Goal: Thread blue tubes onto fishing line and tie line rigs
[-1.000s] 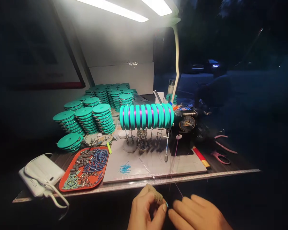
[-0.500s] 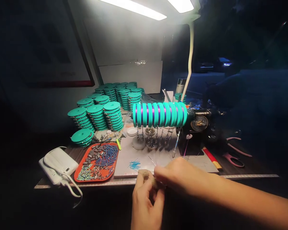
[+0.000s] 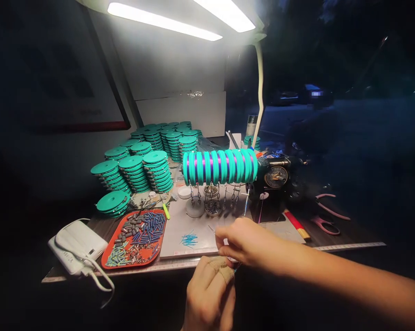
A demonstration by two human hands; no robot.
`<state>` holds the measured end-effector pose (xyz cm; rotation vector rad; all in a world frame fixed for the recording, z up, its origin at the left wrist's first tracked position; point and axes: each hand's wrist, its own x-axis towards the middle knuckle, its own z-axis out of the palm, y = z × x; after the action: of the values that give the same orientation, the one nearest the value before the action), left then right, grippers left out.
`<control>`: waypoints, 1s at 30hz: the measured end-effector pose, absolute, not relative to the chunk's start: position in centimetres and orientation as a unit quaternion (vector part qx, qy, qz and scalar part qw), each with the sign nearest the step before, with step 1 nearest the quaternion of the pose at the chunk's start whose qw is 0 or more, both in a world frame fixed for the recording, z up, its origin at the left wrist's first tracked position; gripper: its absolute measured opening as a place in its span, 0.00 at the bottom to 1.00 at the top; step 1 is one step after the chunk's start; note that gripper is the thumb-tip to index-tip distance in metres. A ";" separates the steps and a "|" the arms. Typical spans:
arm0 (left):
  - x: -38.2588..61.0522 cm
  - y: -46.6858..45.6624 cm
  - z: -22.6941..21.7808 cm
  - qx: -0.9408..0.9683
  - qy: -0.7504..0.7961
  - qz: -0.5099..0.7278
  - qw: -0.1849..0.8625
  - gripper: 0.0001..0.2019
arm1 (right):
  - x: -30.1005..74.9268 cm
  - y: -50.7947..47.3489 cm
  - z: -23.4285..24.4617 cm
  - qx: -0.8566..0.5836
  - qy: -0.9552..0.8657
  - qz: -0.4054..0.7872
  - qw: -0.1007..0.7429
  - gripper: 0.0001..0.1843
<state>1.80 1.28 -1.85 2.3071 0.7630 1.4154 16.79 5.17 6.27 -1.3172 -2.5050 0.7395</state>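
Observation:
My left hand [image 3: 209,289], with tan tape around some fingers, is closed in front of the board's near edge; what it grips is hidden. Close above and to its right, my right hand [image 3: 241,239] is closed. From its fingers a thin pointed metal tool [image 3: 211,229] sticks out to the upper left. A bit of blue shows just below the right hand, too small to make out. Beyond the hands, a row of teal foam spools [image 3: 219,166] wound with purple line sits on a horizontal spindle, small metal swivels [image 3: 224,197] hanging below it.
A red-orange tray [image 3: 106,263] holds sinkers and small parts. Thin blue pieces [image 3: 188,239] lie on the pale board [image 3: 175,220]. Stacked teal spools [image 3: 155,170] stand at the back left, a white power bank [image 3: 74,246] at left, pink-handled scissors [image 3: 326,226] at right.
The view has shifted, so the scene sits further left. My left hand has turned and closed more, its back now facing up. My right hand is still at the left hand's upper right.

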 end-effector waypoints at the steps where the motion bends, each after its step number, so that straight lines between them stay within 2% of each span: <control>1: 1.8 1.1 -1.7 0.790 0.300 0.479 0.239 0.10 | 17.2 4.4 6.1 -0.446 -0.853 0.237 0.129 0.05; 3: 2.0 0.9 -1.7 0.690 0.381 0.450 0.420 0.04 | 18.0 2.5 5.2 -0.442 -0.846 0.205 0.216 0.07; 5: 2.5 0.7 -2.1 0.544 0.424 0.424 0.588 0.08 | 18.8 0.5 3.5 -0.466 -0.793 0.225 0.322 0.11; 8: 3.3 0.6 -2.8 0.387 0.400 0.384 0.737 0.13 | 18.8 -1.6 -0.4 -0.531 -0.670 0.389 0.343 0.13; 10: 3.8 0.5 -3.2 0.348 0.392 0.366 0.769 0.14 | 18.0 -2.3 -3.2 -0.520 -0.550 0.521 0.394 0.16; 13: 4.1 0.3 -3.8 0.335 0.405 0.382 0.760 0.15 | 16.6 -2.6 -5.9 -0.459 -0.393 0.664 0.440 0.25; 16: 4.2 0.3 -4.0 0.337 0.408 0.389 0.754 0.15 | 16.2 -2.7 -6.3 -0.412 -0.301 0.741 0.437 0.26; 20: 4.4 0.6 -3.4 0.334 0.360 0.297 0.819 0.14 | 17.4 -2.4 -5.4 -0.377 -0.269 0.775 0.430 0.23; 23: 4.8 1.1 -2.4 0.299 0.350 0.229 0.858 0.14 | 18.5 -2.4 -4.7 -0.436 -0.428 0.644 0.460 0.19; 26: 5.0 1.4 -1.6 0.331 0.358 0.209 0.848 0.13 | 19.1 -2.9 -4.6 -0.504 -0.685 0.294 0.437 0.16; 28: 5.0 1.5 -1.2 0.439 0.371 0.237 0.783 0.11 | 19.1 -3.6 -4.6 -0.490 -0.773 0.037 0.401 0.21; 30: 4.8 1.4 -0.9 0.591 0.389 0.287 0.645 0.09 | 18.8 -4.1 -4.4 -0.465 -0.796 -0.114 0.372 0.24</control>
<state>4.85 1.44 -0.89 1.3462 0.8863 0.6539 18.79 -4.07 -4.43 -1.1917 -2.0395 -0.2931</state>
